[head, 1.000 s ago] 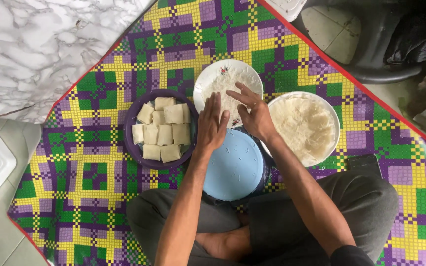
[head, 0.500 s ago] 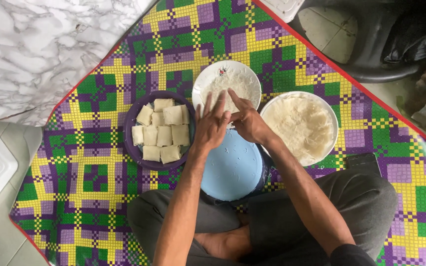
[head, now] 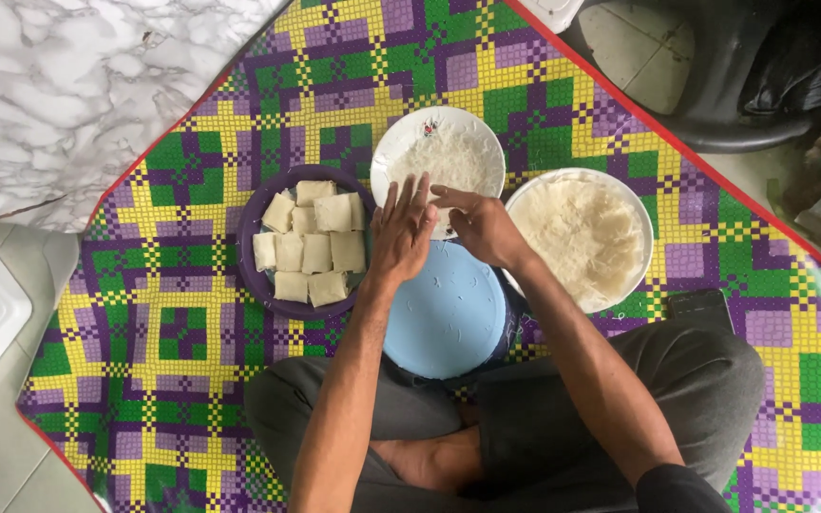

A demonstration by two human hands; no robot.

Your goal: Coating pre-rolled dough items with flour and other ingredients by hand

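Both hands meet over the white plate (head: pixel 439 152): left hand (head: pixel 403 233) flat, fingers spread; right hand (head: pixel 482 226) seemingly pinching a wrapper, beside the blue lid (head: pixel 444 313).

Checked woven mat (head: pixel 192 361) on floor: purple plate (head: pixel 251 271), white plate (head: pixel 401 138), white bowl (head: pixel 640 228), blue lid (head: pixel 444 318), phone (head: pixel 702 306) near right edge.

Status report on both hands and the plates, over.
Left hand and right hand together at white plate near edge. Grip unclear. Blue lid beneath. Nothing blocking.
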